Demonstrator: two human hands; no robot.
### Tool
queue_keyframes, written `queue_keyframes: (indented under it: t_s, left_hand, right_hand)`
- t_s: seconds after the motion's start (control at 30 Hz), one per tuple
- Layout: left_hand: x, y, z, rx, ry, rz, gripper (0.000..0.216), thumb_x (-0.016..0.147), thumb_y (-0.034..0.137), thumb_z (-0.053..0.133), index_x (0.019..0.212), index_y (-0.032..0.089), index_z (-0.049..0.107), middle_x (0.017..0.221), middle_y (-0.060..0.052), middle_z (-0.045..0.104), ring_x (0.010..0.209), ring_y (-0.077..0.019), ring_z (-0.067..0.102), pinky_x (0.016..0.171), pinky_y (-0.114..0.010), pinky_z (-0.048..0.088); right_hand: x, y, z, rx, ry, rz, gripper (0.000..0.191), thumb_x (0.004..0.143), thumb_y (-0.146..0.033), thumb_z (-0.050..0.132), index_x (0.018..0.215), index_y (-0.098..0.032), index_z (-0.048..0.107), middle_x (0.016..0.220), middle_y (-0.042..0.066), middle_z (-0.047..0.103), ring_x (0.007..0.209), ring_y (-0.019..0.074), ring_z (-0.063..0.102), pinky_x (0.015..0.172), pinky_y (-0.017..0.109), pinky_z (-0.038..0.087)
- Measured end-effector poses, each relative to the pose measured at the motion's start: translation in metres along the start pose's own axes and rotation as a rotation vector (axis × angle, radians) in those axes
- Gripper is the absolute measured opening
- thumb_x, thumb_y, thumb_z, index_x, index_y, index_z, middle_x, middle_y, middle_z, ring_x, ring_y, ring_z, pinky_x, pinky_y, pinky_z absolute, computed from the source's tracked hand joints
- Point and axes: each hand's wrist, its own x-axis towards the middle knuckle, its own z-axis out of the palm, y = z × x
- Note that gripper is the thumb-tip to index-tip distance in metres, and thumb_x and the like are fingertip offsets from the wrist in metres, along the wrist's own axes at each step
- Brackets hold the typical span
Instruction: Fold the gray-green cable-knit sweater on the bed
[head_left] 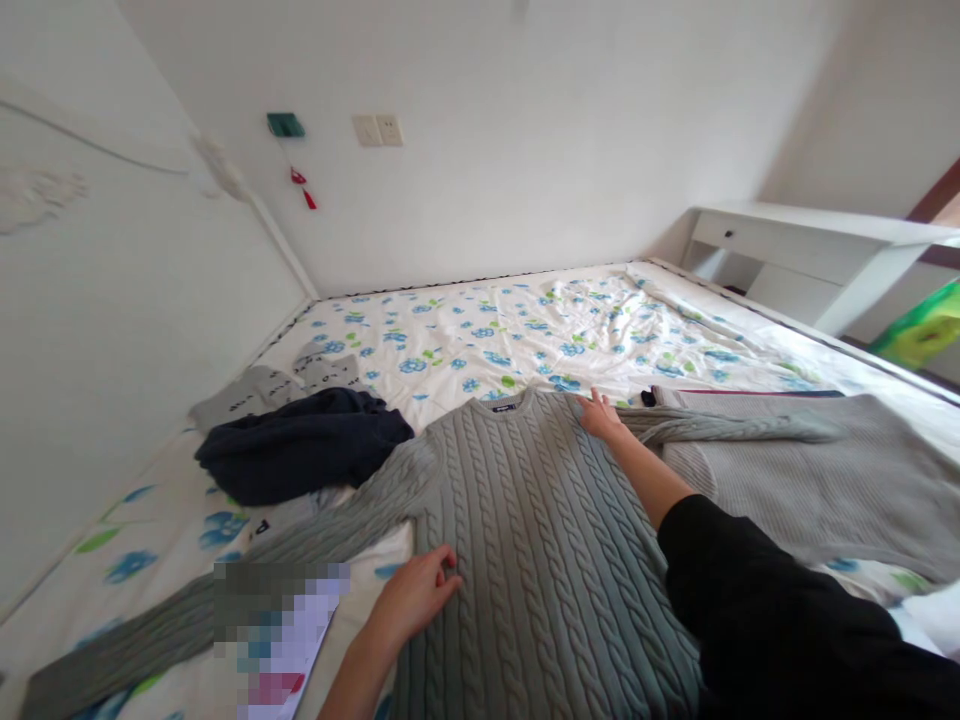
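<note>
Two hands: both rest flat, fingers spread, on the sweater, gripping nothing.
Left hand [420, 590]: at 7 o'clock, on the near left side of the knit.
Sweater [525, 540]: grey-green cable knit, spread face up mid-bed, collar at 12 o'clock, sleeves outstretched.
Right hand [600, 415]: at 1 o'clock, on the shoulder.
Grey garment [825, 480]: at 3 o'clock, under the sweater's sleeve.
Navy garment [300, 450]: crumpled at 10 o'clock.
Floral sheet [525, 330]: beyond, to the wall.
</note>
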Motion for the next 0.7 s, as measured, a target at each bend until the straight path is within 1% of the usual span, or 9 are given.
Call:
queue_keyframes:
  t_s: [0.07,0.1,0.2,0.3,0.37,0.43,0.53,0.6,0.7]
  left_hand:
    - [0.000,0.000,0.002,0.005,0.000,0.006,0.027,0.093,0.036,0.060,0.113,0.024,0.071,0.092,-0.004,0.080,0.101,-0.0264,0.075,0.081,-0.031,0.046]
    - [0.001,0.000,0.002,0.005,0.000,0.013,0.028,0.092,0.036,0.060,0.114,0.023,0.071,0.093,-0.004,0.079,0.100,-0.0267,0.075,0.081,-0.032,0.046]
    - [0.001,0.001,0.002,-0.002,-0.008,0.037,0.030,0.091,0.037,0.061,0.116,0.022,0.072,0.094,-0.005,0.079,0.098,-0.0264,0.074,0.082,-0.032,0.046]
    - [0.003,0.001,0.001,-0.005,-0.021,0.036,0.031,0.092,0.038,0.059,0.117,0.023,0.071,0.094,-0.004,0.078,0.096,-0.0251,0.074,0.082,-0.031,0.046]
    - [0.004,-0.002,0.001,-0.002,-0.027,0.043,0.033,0.093,0.040,0.058,0.117,0.022,0.070,0.094,-0.004,0.077,0.095,-0.0251,0.074,0.082,-0.031,0.047]
    - [0.007,-0.005,0.001,-0.006,-0.029,0.061,0.035,0.092,0.043,0.057,0.118,0.022,0.070,0.093,-0.004,0.077,0.093,-0.0257,0.074,0.083,-0.032,0.047]
    - [0.010,-0.009,0.002,-0.018,-0.027,0.083,0.038,0.091,0.045,0.055,0.118,0.023,0.070,0.092,-0.003,0.076,0.091,-0.0260,0.074,0.082,-0.032,0.048]
    - [0.013,-0.012,0.003,-0.019,-0.025,0.092,0.039,0.090,0.046,0.054,0.117,0.023,0.070,0.090,-0.003,0.075,0.089,-0.0261,0.073,0.082,-0.032,0.048]
    - [0.018,-0.014,0.004,-0.027,-0.014,0.091,0.040,0.089,0.048,0.053,0.115,0.023,0.070,0.087,-0.003,0.074,0.087,-0.0267,0.073,0.082,-0.033,0.048]
  right_hand:
    - [-0.010,-0.004,0.005,0.012,0.072,-0.097,0.061,0.105,-0.017,0.049,0.165,-0.026,0.051,0.181,0.013,0.027,0.160,0.0382,0.034,0.123,0.053,0.038]
    - [-0.015,-0.010,0.006,0.034,0.098,-0.165,0.057,0.105,-0.017,0.048,0.161,-0.024,0.057,0.179,0.014,0.033,0.160,0.0360,0.034,0.125,0.050,0.037]
    - [-0.038,-0.035,0.012,0.112,0.109,-0.330,0.046,0.105,-0.016,0.048,0.146,-0.018,0.069,0.161,0.014,0.058,0.149,0.0272,0.049,0.125,0.040,0.038]
    - [-0.065,-0.050,0.019,0.206,0.097,-0.365,0.040,0.107,-0.024,0.051,0.139,-0.021,0.074,0.144,0.009,0.072,0.132,0.0216,0.064,0.118,0.030,0.044]
    - [-0.078,-0.040,0.020,0.303,0.097,-0.309,0.035,0.108,-0.033,0.054,0.133,-0.023,0.077,0.133,0.007,0.078,0.120,0.0217,0.071,0.109,0.029,0.049]
    - [-0.082,-0.010,0.012,0.389,0.122,-0.149,0.033,0.107,-0.039,0.055,0.124,-0.023,0.079,0.123,0.007,0.081,0.112,0.0228,0.075,0.102,0.029,0.052]
    - [-0.082,0.066,-0.017,0.513,0.216,0.253,0.039,0.107,-0.042,0.052,0.124,-0.020,0.079,0.114,0.009,0.083,0.105,0.0241,0.078,0.096,0.029,0.056]
    - [-0.086,0.125,-0.040,0.560,0.288,0.508,0.048,0.109,-0.041,0.044,0.133,-0.014,0.076,0.114,0.013,0.083,0.104,0.0248,0.078,0.095,0.031,0.057]
    - [-0.105,0.200,-0.063,0.504,0.391,0.697,0.058,0.111,-0.036,0.032,0.154,-0.011,0.061,0.130,0.023,0.077,0.116,0.0299,0.076,0.104,0.040,0.056]
